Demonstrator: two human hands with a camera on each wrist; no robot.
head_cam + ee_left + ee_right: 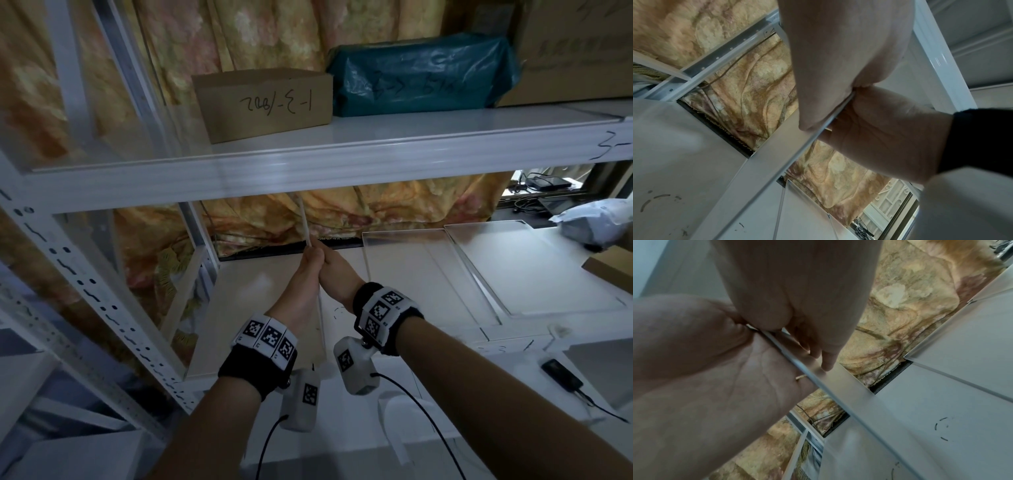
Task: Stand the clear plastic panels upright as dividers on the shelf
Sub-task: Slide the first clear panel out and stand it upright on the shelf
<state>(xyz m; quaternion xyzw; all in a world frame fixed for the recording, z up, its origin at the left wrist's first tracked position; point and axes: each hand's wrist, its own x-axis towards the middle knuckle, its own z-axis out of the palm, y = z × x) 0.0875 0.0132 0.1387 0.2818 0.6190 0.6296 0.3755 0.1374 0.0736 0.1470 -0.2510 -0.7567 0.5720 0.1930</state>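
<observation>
While both hands reach into the lower bay of the white shelf (428, 281), a clear plastic panel (305, 222) stands on edge between them, its top edge rising from the fingertips toward the underside of the upper shelf board (308, 161). The left hand (298, 291) lies flat against the panel's left face and the right hand (337, 274) against its right face, palms toward each other with fingers stretched out rather than curled, so the sheet is sandwiched and pressed between them. From the left wrist view the panel's (777, 162) thin edge runs down to the shelf floor, where it meets the surface. Two more clear panels (424, 277) lie flat on the same shelf, side by side, just right of the right hand. Above, a cardboard box (263, 102) and a teal plastic-wrapped parcel (421, 82) sit on the upper board.
</observation>
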